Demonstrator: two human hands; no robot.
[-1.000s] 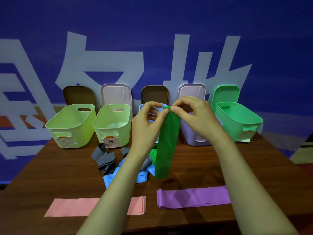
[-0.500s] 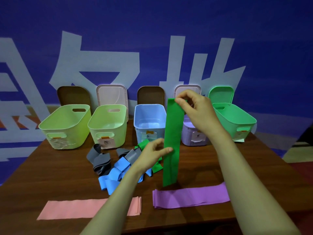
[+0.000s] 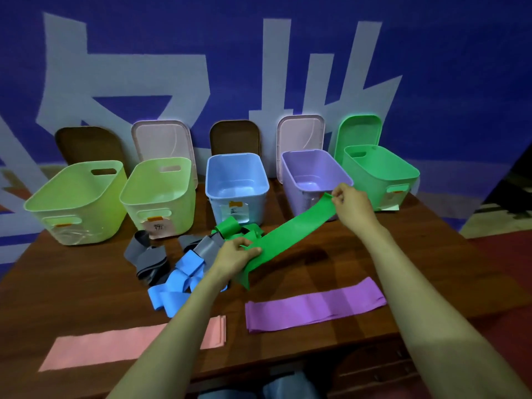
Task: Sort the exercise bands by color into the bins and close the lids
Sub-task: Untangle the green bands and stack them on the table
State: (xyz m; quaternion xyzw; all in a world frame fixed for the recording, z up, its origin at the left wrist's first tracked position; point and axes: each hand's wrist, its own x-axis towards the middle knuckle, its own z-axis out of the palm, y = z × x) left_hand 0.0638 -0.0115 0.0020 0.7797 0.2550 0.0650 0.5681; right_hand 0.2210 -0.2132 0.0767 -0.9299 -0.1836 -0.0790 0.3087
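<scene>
A long green band (image 3: 290,233) stretches slantwise above the table between my two hands. My right hand (image 3: 349,201) pinches its far end in front of the purple bin (image 3: 313,180). My left hand (image 3: 234,257) grips its near end by the pile of bands. That pile holds more green bands (image 3: 230,227), grey bands (image 3: 146,254) and blue bands (image 3: 175,289). A pink band (image 3: 95,348) and a purple band (image 3: 313,308) lie flat near the front edge. The green bin (image 3: 380,174) stands at the far right.
Two yellow-green bins (image 3: 77,200) (image 3: 161,194) and a blue bin (image 3: 236,185) line the back of the wooden table (image 3: 417,254). All five bins are open and their lids (image 3: 164,139) lean upright against the blue wall behind them.
The green band hung upright from my right hand; now it is pulled out slantwise and lower. My left hand slid down to grip its near end. My right hand dropped to the right.
</scene>
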